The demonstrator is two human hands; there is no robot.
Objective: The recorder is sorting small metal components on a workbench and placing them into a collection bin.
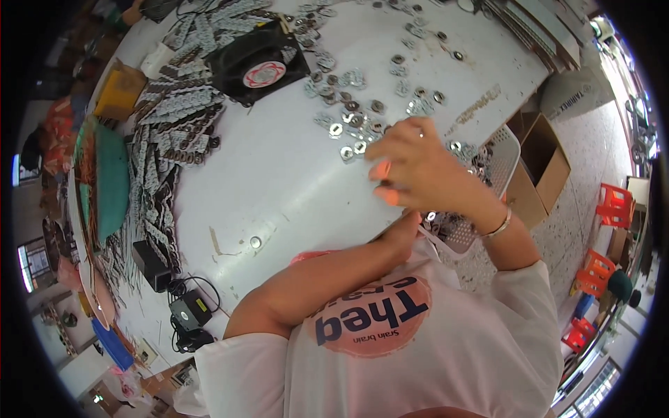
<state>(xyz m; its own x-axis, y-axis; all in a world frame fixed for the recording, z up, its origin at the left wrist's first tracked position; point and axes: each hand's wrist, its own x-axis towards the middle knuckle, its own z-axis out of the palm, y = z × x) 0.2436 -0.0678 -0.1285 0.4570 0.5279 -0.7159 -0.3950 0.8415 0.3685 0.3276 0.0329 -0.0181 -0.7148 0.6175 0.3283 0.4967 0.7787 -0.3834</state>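
Observation:
My right hand (421, 164) is over the table among small round metal pieces (347, 153), palm down, its fingers bent and apart. Orange covers show on two of its fingertips, slightly blurred. Nothing can be seen held in it. Below that wrist is a white perforated plastic basket (507, 164) with metal pieces inside, at the table's right edge. My left arm crosses in front of me toward this basket. Of my left hand (404, 235) only the back near the wrist shows; its fingers are hidden behind my right hand and the basket's side.
A black fan (258, 64) stands at the back left. Heaps of metal strips (185, 104) cover the table's left side, near a green bowl (111, 181). Black power adapters (189, 308) with cables lie at front left. A cardboard box (540, 164) sits beyond the right edge.

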